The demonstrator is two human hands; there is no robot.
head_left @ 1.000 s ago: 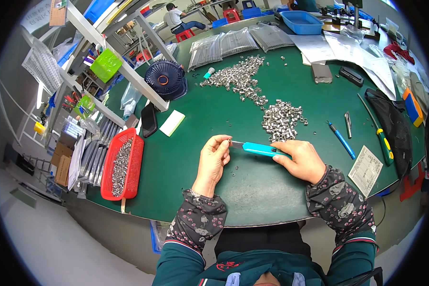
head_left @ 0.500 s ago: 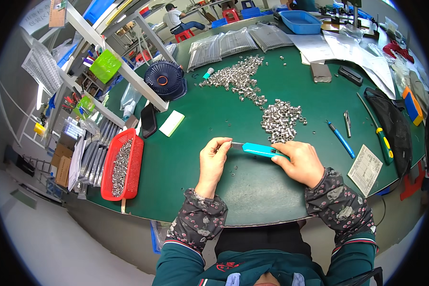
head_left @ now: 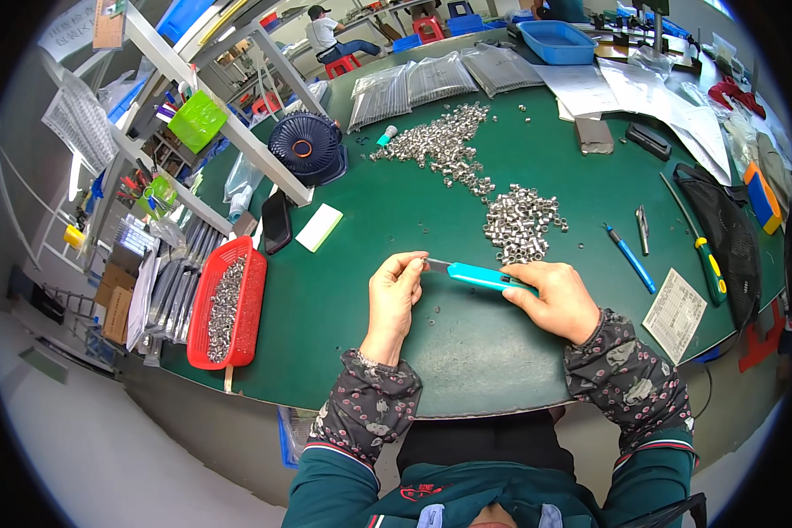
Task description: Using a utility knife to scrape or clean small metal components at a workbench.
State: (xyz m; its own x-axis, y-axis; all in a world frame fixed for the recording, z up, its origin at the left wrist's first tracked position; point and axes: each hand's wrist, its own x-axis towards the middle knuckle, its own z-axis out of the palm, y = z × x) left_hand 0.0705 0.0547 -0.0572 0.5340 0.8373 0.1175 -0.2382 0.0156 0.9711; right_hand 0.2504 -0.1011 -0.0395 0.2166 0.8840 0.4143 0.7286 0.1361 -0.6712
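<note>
My right hand [head_left: 556, 299] is closed round a turquoise utility knife [head_left: 482, 276], its blade pointing left. At the blade's tip, my left hand [head_left: 394, 295] pinches a small metal ring, mostly hidden by the thumb and finger. Beyond the knife lies a heap of small silver metal rings [head_left: 521, 224]. A second, wider pile of the same rings [head_left: 440, 145] spreads farther back. On the left, a red plastic basket [head_left: 257, 304] holds many small metal pieces. Tiny dark bits lie on the green tabletop [head_left: 484, 352] near my hands.
At the left stand a dark blue fan [head_left: 304, 148], a black phone [head_left: 276, 222] and a white-green notepad [head_left: 319, 228]. To the right lie a blue pen [head_left: 630, 258], a screwdriver [head_left: 709, 268] and a printed card [head_left: 675, 314]. Bagged rods [head_left: 440, 79] lie at the back.
Both hands keep nearly the same place, with the knife blade still at the left fingertips. The whole view has shifted very slightly.
</note>
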